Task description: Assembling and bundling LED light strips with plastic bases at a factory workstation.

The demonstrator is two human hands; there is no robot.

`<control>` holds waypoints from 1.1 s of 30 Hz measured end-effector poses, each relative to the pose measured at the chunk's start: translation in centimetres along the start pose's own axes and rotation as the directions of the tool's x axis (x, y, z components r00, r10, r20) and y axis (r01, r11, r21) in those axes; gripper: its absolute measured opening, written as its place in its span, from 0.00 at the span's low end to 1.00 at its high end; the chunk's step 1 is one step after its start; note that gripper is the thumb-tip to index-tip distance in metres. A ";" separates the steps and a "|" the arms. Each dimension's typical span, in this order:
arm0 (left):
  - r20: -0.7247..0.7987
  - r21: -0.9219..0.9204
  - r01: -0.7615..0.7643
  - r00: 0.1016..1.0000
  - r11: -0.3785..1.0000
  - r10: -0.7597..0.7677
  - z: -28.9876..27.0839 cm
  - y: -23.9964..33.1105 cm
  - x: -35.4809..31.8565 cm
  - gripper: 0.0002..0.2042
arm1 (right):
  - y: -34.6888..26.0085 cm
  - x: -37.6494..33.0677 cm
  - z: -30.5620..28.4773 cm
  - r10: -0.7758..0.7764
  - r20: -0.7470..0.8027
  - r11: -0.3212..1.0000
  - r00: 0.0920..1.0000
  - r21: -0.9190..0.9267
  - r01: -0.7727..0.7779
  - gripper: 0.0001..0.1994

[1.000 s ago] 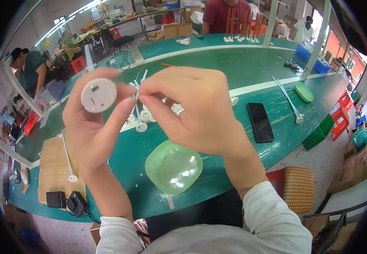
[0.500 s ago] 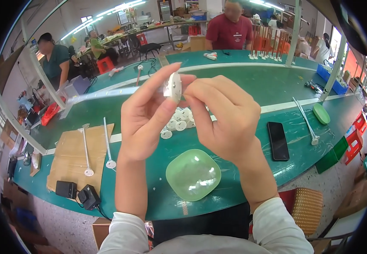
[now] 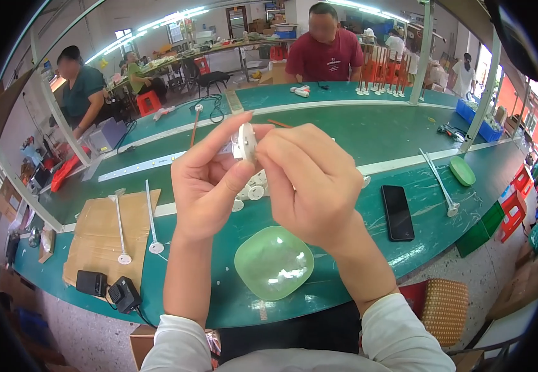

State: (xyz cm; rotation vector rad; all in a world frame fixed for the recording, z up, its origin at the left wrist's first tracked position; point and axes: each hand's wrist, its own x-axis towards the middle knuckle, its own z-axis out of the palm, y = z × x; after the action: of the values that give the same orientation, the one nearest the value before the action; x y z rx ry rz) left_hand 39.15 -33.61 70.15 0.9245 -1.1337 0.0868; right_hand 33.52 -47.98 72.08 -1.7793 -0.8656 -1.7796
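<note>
My left hand [image 3: 201, 195] is closed around a white round end cap [image 3: 244, 144], with thumb and fingers at its edge and its holed face turned right. From behind that hand a long pale LED strip [image 3: 137, 167] with yellowish dots runs out to the left; the join is hidden. My right hand [image 3: 312, 183] pinches at the cap's face, and what its fingertips hold, if anything, is too small to make out. Partly behind both hands lies a pile of white round caps [image 3: 256, 192]. A light green dish [image 3: 244, 251] with small contents sits below them.
To the left, two thin strips with round ends [image 3: 123, 235] [image 3: 152, 223] lie on and beside cardboard [image 3: 89, 242], near black adapters [image 3: 125, 294]. On the right are a phone [image 3: 397, 212], another strip [image 3: 438, 180] and a small green dish [image 3: 462, 172]. A person in red [image 3: 325, 56] stands across the table.
Both hands have shifted slightly left and down in the picture with the cap. The LED strip's far end sits lower and no longer blurs. The right fingers remain pinched at the cap.
</note>
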 end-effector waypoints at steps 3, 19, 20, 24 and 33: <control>-0.061 -0.054 0.039 0.997 0.998 -0.042 0.3 -0.4 -0.2 0.24 | 0.4 -0.1 0.3 -0.043 -0.031 0.999 0.999 -0.011 0.043 0.07; -0.108 0.188 0.095 0.991 0.978 -0.075 0.0 1.3 -1.3 0.23 | -0.4 -0.1 -0.6 0.073 0.108 0.989 0.991 0.118 -0.086 0.10; -0.101 0.174 0.092 0.992 0.980 -0.075 0.0 1.1 -1.4 0.23 | -0.5 -0.2 -0.6 0.073 0.112 0.991 0.991 0.104 -0.084 0.10; -0.107 0.247 0.181 0.981 0.952 -0.159 -0.6 2.8 -2.3 0.21 | -0.8 -0.8 -0.1 0.091 0.148 0.973 0.985 0.197 -0.120 0.05; -0.232 0.743 0.566 0.719 0.357 -0.655 -14.3 13.7 -5.3 0.19 | -1.3 -5.8 -5.4 0.234 0.571 0.960 0.787 -0.009 -0.278 0.09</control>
State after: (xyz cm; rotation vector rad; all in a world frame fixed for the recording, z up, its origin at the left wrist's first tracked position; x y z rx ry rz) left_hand 40.50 -13.28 72.37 2.1563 -0.7291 -0.1094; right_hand 29.09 -51.56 66.37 -2.2944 -0.8348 -1.0289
